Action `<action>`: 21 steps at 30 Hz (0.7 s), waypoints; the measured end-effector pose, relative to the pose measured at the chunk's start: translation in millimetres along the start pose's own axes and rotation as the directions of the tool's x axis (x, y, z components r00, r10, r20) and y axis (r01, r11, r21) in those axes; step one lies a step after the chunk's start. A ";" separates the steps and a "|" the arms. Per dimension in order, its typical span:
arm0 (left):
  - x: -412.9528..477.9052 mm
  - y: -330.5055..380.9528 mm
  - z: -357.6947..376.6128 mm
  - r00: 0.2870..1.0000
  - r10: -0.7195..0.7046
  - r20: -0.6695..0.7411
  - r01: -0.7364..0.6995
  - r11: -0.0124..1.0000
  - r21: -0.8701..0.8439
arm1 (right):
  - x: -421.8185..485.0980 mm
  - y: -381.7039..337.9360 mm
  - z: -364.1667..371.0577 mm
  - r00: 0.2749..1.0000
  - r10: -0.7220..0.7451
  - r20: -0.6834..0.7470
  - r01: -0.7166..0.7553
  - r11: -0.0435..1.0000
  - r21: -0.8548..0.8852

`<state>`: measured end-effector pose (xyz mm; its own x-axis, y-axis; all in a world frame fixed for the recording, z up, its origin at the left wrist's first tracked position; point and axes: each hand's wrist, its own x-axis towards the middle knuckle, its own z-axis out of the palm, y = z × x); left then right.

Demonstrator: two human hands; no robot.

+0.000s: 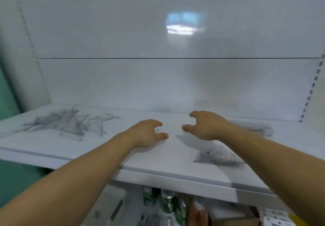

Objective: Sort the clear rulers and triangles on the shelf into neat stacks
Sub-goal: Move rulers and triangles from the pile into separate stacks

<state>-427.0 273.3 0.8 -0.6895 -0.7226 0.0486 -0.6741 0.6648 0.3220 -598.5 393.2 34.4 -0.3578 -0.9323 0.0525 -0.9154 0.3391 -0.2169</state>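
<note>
On the shelf [163, 157], at its left end, a jumbled pile [65, 125] of clear rulers and triangles waits, likely unsorted. Toward its right end, a triangle stack [216, 157] sits by the front edge, and a ruler stack [260, 130] further back. Over the shelf's bare middle, left hand [146, 132] and right hand [205, 125] hover loosely curled, holding nothing. That gap gives sorting room.

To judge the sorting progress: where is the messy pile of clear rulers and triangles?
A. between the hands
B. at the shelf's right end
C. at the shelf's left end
C: the messy pile lies at the left end of the shelf, left of the left hand; the right side holds only a back stack and a front stack, both tidier.
</note>
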 end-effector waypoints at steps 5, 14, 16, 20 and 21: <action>-49.8 -92.2 -30.0 0.989 -0.139 -0.045 0.141 0.990 0.030 | 35.8 -86.2 16.0 0.994 -0.106 0.031 0.105 0.993 0.054; -100.4 -287.3 -101.3 0.932 -0.329 -0.156 0.341 0.938 0.062 | 96.2 -258.5 77.6 0.974 -0.192 0.124 0.185 0.981 0.061; -107.1 -335.2 -119.0 0.909 -0.379 -0.172 0.395 0.916 0.070 | 111.2 -299.8 95.8 0.972 -0.183 0.147 0.179 0.983 0.040; -107.5 -410.7 -139.9 0.897 -0.423 -0.130 0.438 0.892 0.115 | 135.7 -367.2 127.3 0.982 -0.138 0.131 0.139 0.990 0.006; -104.8 -421.2 -142.0 0.901 -0.419 -0.111 0.430 0.898 0.100 | 142.2 -378.6 132.1 0.985 -0.126 0.119 0.127 0.992 0.004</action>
<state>-33.2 42.2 -5.7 -0.3096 -0.9508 0.0137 -0.9276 0.3051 0.2157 -278.4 115.6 -4.8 -0.2148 -0.9759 -0.0373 -0.9526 0.2178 -0.2126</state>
